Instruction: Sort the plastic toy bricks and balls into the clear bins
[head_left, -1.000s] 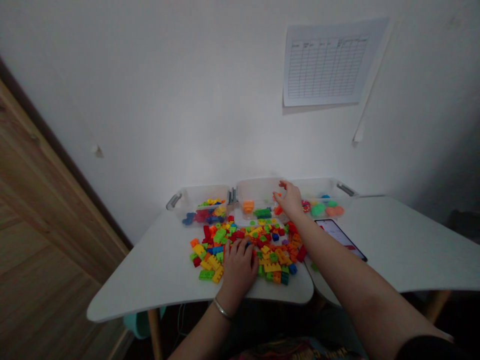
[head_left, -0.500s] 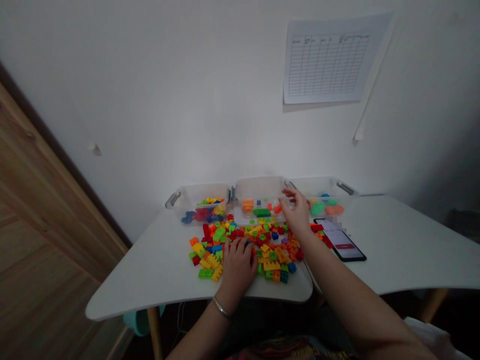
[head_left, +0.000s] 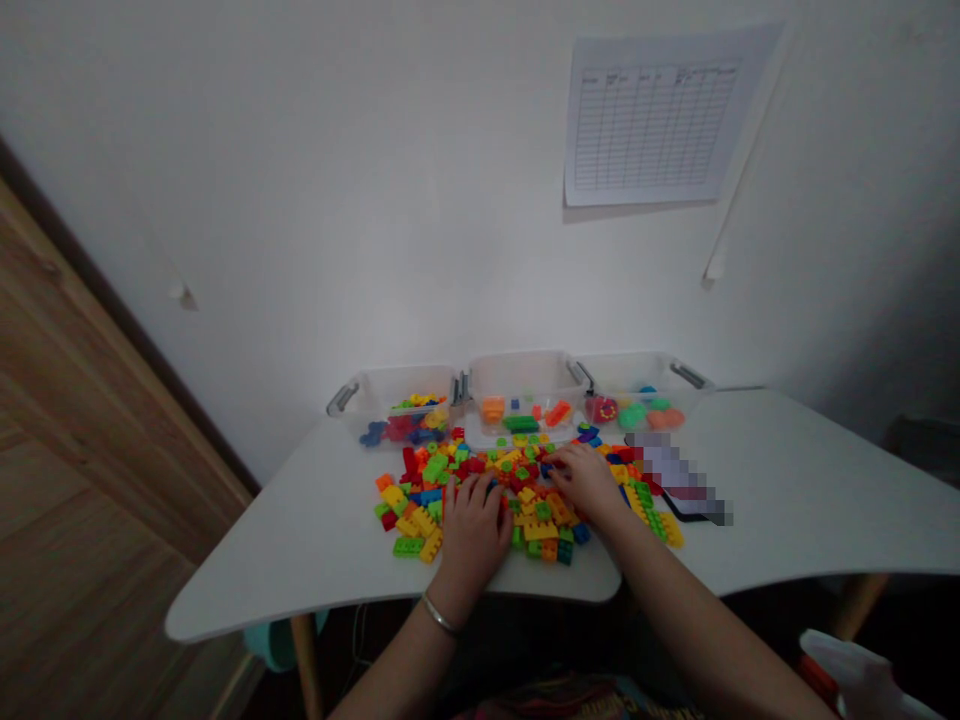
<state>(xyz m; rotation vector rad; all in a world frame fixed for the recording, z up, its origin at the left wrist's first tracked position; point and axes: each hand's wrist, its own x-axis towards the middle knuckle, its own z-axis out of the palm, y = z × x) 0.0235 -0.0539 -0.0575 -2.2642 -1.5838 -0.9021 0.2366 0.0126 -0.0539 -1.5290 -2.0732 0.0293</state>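
A loose heap of colourful toy building blocks [head_left: 540, 532] covers the front middle of the table. My left hand [head_left: 476, 530] rests low in the heap, its fingers curled down around a red building block [head_left: 505, 502] that shows at the edges of the hand; most of it is hidden. Blue shows just beyond those fingers. Over the right part of the heap is my right hand [head_left: 589, 482], with thumb and fingertips closed on a small dark blue building block [head_left: 547, 470]. Red and yellow blocks lie around these fingertips.
Behind the heap stand a left clear bin [head_left: 405, 385], a middle clear bin [head_left: 525, 375] and a right clear bin [head_left: 630, 370], each with coloured pieces. A phone [head_left: 686, 485] lies right of the heap. White table [head_left: 285, 540] borders the wall.
My right hand has come down from in front of the middle and right bins to the heap, closing on a blue block. My left hand stays in place.
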